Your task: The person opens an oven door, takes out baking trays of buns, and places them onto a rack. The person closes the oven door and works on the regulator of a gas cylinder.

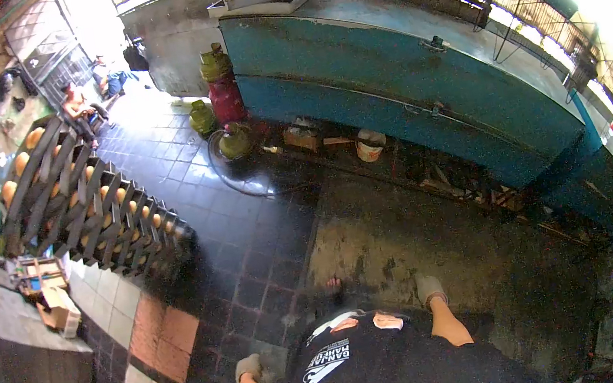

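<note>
My left hand (249,367), in a grey cloth glove or wrap, hangs low over the tiled floor at the left of my black printed shirt (329,367). On the other side, my right hand (430,291) wears the same sort of grey covering and hangs above a worn concrete patch (368,245). Nothing shows in either hand, but the fingers are too small and covered to make out. Neither appears to touch anything. A bare foot (333,282) shows on the floor just beyond my shirt.
Stacked dark trays holding round buns (91,204) stand at left. Gas cylinders (227,97) and a hose are ahead, beside a long blue metal cabinet (386,88). A white bucket (371,145) sits below it. Two people (79,109) sit far off. Cardboard boxes (59,311) lie at left.
</note>
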Tool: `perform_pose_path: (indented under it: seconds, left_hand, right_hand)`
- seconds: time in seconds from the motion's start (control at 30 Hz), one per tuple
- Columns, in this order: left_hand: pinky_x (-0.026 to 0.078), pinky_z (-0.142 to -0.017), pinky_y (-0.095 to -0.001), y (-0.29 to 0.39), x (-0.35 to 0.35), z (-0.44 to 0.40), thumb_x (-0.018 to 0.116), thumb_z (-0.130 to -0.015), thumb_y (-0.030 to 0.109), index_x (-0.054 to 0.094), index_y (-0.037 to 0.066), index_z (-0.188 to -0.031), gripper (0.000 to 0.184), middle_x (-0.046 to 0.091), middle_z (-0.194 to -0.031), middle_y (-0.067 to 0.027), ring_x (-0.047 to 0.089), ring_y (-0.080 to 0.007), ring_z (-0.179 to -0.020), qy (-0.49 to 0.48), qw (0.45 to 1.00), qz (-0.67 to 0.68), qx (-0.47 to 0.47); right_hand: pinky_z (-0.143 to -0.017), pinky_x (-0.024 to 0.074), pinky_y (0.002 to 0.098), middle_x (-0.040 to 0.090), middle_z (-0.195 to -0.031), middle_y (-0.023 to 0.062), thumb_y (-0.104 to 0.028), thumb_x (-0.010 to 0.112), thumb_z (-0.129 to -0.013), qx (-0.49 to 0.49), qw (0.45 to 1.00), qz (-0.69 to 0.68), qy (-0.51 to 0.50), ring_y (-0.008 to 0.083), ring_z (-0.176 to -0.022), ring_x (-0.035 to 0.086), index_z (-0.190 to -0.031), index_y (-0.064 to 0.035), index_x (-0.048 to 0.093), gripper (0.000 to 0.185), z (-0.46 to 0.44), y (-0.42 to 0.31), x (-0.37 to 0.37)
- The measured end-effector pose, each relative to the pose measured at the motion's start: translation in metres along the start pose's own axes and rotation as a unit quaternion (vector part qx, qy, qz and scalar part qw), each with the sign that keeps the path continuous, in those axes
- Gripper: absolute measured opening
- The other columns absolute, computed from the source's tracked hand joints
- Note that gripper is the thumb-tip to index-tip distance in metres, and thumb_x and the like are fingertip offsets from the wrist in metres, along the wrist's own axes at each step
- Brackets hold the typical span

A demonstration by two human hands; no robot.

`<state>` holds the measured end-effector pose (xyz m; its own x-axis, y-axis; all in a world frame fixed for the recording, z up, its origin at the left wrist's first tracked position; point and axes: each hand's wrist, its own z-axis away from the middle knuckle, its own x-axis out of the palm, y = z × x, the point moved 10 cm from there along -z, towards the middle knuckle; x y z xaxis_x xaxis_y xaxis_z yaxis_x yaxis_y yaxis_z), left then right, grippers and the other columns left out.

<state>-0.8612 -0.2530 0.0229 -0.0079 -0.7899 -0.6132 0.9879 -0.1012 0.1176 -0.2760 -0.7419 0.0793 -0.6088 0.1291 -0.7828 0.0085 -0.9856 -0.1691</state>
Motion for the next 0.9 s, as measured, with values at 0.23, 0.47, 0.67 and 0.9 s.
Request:
perform_pose_path:
  seconds: [0.23,0.47,0.67,0.9]
  left_hand:
    - [0.051,-0.114,-0.0541,0.030,0.135,0.009,0.060,-0.098,0.061,0.080,0.002,-0.132,0.071,0.071,-0.146,-0.0306,0.065,-0.0485,-0.140,-0.014,0.980,0.075,0.182]
    - [0.060,-0.090,-0.0488,-0.007,0.091,0.054,0.062,-0.099,0.058,0.080,0.000,-0.116,0.063,0.083,-0.111,-0.0231,0.080,-0.0397,-0.098,-0.085,0.979,0.145,0.117]
    - [0.057,-0.076,-0.0479,-0.109,0.065,0.022,0.064,-0.100,0.047,0.082,0.003,-0.112,0.049,0.080,-0.099,-0.0189,0.075,-0.0308,-0.080,-0.067,0.988,-0.069,0.119]
    - [0.054,-0.075,-0.0461,-0.094,0.050,0.077,0.064,-0.096,0.048,0.081,-0.002,-0.106,0.054,0.078,-0.093,-0.0171,0.072,-0.0295,-0.081,-0.118,0.981,-0.036,0.153]
  right_hand:
    - [-0.121,0.0497,0.0527,0.067,-0.153,0.0311,-0.069,0.063,-0.102,-0.007,0.984,-0.177,0.005,0.0489,-0.144,0.063,-0.152,-0.0013,0.069,0.084,0.099,0.022,0.096]
    - [-0.117,0.0509,0.0508,0.069,-0.154,0.0277,-0.059,0.065,-0.101,0.081,0.981,-0.117,-0.133,0.0468,-0.145,0.063,-0.145,0.0005,0.073,0.075,0.274,0.094,0.257]
    - [-0.114,0.0520,0.0508,0.072,-0.151,0.0217,-0.064,0.064,-0.102,0.170,0.948,-0.209,-0.171,0.0396,-0.141,0.067,-0.152,-0.0104,0.070,0.073,0.351,0.207,0.321]
    - [-0.113,0.0530,0.0514,0.077,-0.142,0.0217,-0.049,0.071,-0.099,0.221,0.908,-0.355,0.018,0.0413,-0.137,0.069,-0.142,-0.0047,0.073,0.062,0.413,0.253,0.340]
